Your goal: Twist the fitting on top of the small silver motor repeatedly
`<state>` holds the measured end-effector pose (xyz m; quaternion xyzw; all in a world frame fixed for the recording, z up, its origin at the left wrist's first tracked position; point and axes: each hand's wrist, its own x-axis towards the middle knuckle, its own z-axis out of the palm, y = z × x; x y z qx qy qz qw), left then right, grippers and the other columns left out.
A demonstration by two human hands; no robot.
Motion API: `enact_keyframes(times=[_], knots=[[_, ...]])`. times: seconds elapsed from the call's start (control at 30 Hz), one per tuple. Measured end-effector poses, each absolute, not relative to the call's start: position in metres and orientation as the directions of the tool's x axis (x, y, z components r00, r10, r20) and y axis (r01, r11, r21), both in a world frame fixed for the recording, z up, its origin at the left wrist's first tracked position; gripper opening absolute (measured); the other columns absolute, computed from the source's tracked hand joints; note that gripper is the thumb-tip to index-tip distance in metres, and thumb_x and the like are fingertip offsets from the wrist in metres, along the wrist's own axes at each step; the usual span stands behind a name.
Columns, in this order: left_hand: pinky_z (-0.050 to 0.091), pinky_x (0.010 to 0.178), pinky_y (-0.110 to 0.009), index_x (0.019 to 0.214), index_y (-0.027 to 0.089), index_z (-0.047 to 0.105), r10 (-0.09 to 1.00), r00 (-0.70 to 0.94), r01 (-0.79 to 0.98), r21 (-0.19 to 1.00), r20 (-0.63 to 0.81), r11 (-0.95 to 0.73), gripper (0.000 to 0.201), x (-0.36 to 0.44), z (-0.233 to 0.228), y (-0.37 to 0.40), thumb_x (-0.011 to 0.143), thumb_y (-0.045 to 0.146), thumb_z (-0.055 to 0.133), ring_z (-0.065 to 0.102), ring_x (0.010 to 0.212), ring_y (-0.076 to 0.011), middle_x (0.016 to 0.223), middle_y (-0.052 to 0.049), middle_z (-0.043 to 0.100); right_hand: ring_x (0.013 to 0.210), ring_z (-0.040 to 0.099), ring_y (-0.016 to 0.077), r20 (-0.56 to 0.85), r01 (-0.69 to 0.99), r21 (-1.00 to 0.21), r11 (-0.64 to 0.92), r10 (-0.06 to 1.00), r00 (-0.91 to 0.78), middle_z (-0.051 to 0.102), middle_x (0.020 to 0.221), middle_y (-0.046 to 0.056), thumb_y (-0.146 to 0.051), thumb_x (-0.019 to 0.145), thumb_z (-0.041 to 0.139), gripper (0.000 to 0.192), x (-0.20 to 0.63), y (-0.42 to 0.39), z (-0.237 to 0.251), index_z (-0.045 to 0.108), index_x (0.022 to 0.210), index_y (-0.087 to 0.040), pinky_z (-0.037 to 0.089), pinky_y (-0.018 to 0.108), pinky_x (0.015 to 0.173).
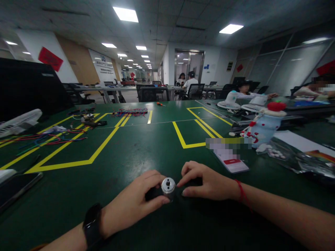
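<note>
A small cylindrical metal part, like a small motor [168,185], stands upright on the green table, its round silver end with dark holes facing up. My left hand [136,198] grips it from the left, thumb at the near side and fingers at the far side. Just to its right is my right hand [202,181], thumb and index finger apart, the index fingertip close to the silver rim. Whether that fingertip touches the metal I cannot tell. Nothing shows between the right hand's fingers.
A phone [230,160] lies beyond my right hand, near a pale blue snowman-like cup [267,125] and plastic bags [300,160]. Loose wires [52,137] spread at left. A dark phone [21,188] lies near left. An orange screwdriver [160,104] rests far back. Other people sit beyond.
</note>
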<state>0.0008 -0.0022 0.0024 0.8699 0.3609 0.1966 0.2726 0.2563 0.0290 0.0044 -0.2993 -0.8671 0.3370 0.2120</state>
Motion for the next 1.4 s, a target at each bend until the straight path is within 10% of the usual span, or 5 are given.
enact_keyframes(times=[0.2,0.5,0.87,1.4], knots=[[0.042,0.079,-0.031,0.104,0.023,0.058,0.733,0.663,0.512,0.623,0.15,-0.591,0.015,0.0,0.003,-0.002,0.092,0.03,0.061,0.054,0.09,-0.0203,0.101,-0.003,0.06,0.078,0.057,0.0143,0.161,0.384,-0.858,0.341,0.889,-0.43,0.061,0.085,0.003,-0.031,0.089,0.058,0.02,0.256,0.035,0.005,0.069,0.084,-0.015,0.045,0.027,0.071],[0.042,0.077,-0.03,0.102,0.022,0.057,0.738,0.661,0.528,0.613,0.137,-0.587,0.013,0.0,0.002,-0.001,0.091,0.028,0.061,0.054,0.088,-0.0199,0.099,-0.002,0.059,0.088,0.058,0.0163,0.17,0.384,-0.652,0.654,0.619,-0.767,0.062,0.094,0.002,-0.032,0.074,0.075,0.019,0.256,0.028,0.005,0.074,0.09,-0.021,0.045,0.03,0.079],[0.043,0.079,-0.032,0.103,0.022,0.058,0.734,0.658,0.51,0.618,0.168,-0.598,0.015,0.002,0.0,0.0,0.091,0.031,0.06,0.055,0.089,-0.0207,0.1,-0.003,0.06,0.084,0.057,0.0133,0.412,0.286,-0.726,0.625,0.729,-0.547,0.057,0.091,0.001,-0.024,0.082,0.069,0.008,0.221,0.014,0.019,0.072,0.088,-0.02,0.046,0.026,0.074],[0.043,0.081,-0.031,0.104,0.023,0.059,0.731,0.664,0.501,0.634,0.156,-0.59,0.015,0.001,0.005,0.0,0.091,0.03,0.062,0.056,0.092,-0.0203,0.102,-0.002,0.061,0.066,0.054,0.0126,0.097,0.33,-0.918,0.221,0.931,-0.353,0.06,0.071,-0.001,-0.031,0.087,0.058,0.018,0.241,0.03,0.002,0.067,0.083,-0.016,0.043,0.025,0.061]])
